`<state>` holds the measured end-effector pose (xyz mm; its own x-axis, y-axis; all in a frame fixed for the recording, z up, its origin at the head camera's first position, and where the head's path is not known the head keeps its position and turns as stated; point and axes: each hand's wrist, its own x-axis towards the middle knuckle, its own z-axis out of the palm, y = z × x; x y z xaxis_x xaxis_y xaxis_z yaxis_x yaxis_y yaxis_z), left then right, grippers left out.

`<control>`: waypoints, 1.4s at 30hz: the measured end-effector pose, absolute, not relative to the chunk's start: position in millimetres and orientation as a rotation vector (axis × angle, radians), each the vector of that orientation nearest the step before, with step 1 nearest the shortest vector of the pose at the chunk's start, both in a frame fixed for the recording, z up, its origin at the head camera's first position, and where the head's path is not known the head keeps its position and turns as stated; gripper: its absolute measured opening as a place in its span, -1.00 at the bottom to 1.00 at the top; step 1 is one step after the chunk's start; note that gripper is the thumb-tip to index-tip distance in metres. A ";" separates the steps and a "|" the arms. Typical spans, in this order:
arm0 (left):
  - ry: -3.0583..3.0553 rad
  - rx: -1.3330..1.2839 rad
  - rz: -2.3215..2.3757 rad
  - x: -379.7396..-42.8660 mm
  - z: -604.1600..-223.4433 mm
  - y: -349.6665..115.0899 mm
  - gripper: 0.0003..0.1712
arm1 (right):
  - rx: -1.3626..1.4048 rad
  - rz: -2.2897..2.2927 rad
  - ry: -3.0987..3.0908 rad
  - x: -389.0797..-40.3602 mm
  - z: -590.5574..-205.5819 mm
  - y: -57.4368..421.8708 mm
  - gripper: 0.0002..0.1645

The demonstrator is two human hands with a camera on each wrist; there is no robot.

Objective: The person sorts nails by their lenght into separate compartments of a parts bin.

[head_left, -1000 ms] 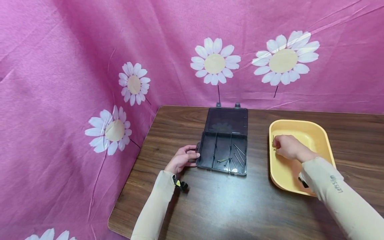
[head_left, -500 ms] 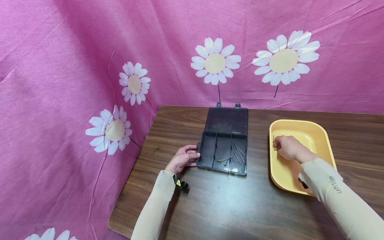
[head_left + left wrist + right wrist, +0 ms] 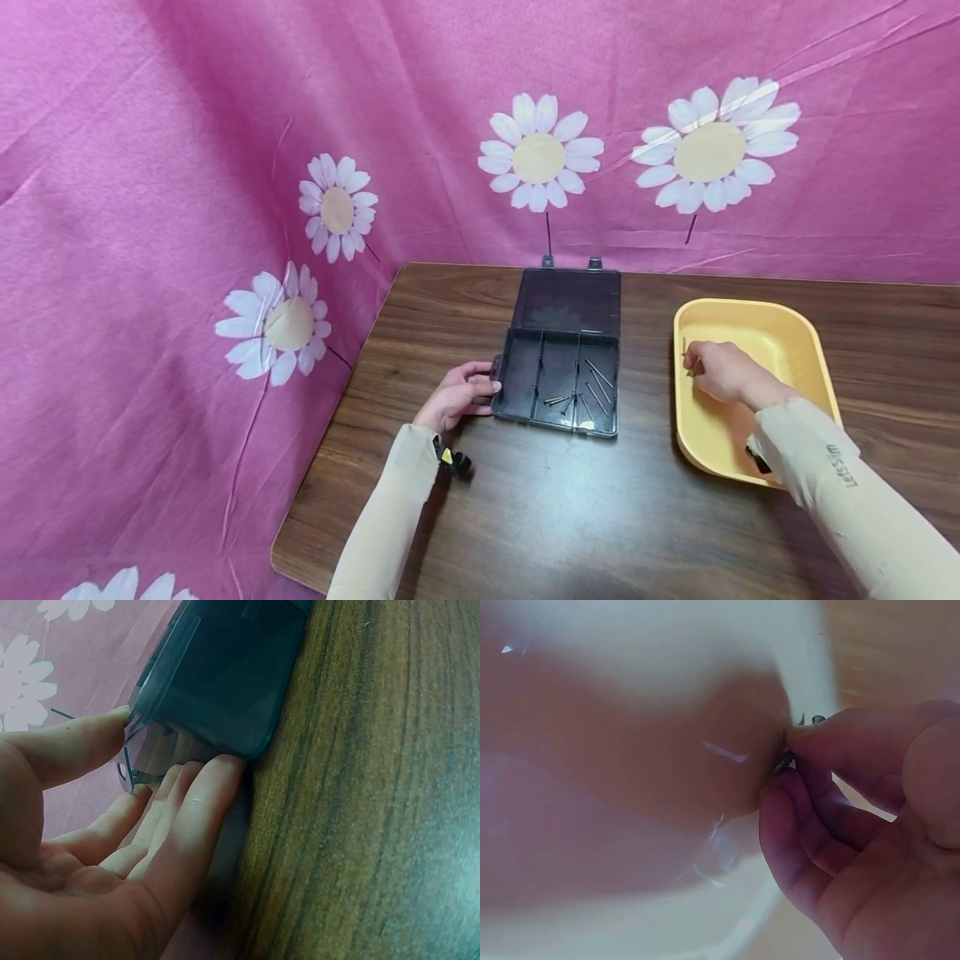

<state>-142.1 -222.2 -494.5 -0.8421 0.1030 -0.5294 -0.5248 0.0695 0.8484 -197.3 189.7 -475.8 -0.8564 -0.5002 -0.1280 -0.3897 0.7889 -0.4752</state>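
Observation:
A dark see-through compartment box (image 3: pixel 517 375) lies on the table with its lid (image 3: pixel 567 300) folded back. My left hand (image 3: pixel 453 396) grips its left side, the thumb up at the handle edge and the fingers against the side wall (image 3: pixel 255 712). Several long screws (image 3: pixel 597 385) lie in the right compartment, a few short brassy ones (image 3: pixel 555 401) in the middle one. My right hand (image 3: pixel 723 371) is inside the yellow tub (image 3: pixel 693 454) near its left wall. Thumb and fingertips pinch a screw (image 3: pixel 784 761), its thread showing between them and a screw head (image 3: pixel 819 720) beside the thumb.
The brown wooden table (image 3: pixel 525 525) runs under box and tub, with a strip of bare wood between them. A pink cloth (image 3: pixel 427 150) with white daisies hangs behind the table and along its left edge.
My right hand has shifted very slightly to the right and down within the tub. The left hand and the box stay where they were.

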 end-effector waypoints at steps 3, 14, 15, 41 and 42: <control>1.894 -0.421 1.827 -142.4 -494.3 -221.6 -0.40 | -0.702 -0.658 2.736 -196.6 -474.5 191.3 -0.88; 1.900 -0.435 1.832 -141.7 -494.0 -220.8 -0.42 | -0.646 -0.720 2.754 -198.6 -466.6 197.0 -0.94; 1.899 -0.437 1.832 -141.7 -494.3 -220.9 -0.42 | -0.632 -0.726 2.756 -198.7 -465.9 197.2 -0.93; 1.868 -0.359 1.821 -135.2 -469.2 -218.1 -0.41 | -0.526 -0.887 2.842 -197.5 -446.1 200.1 -0.82; 1.866 -0.358 1.819 -136.1 -471.4 -218.9 -0.40 | -0.522 -0.888 2.845 -197.8 -445.3 199.9 -0.82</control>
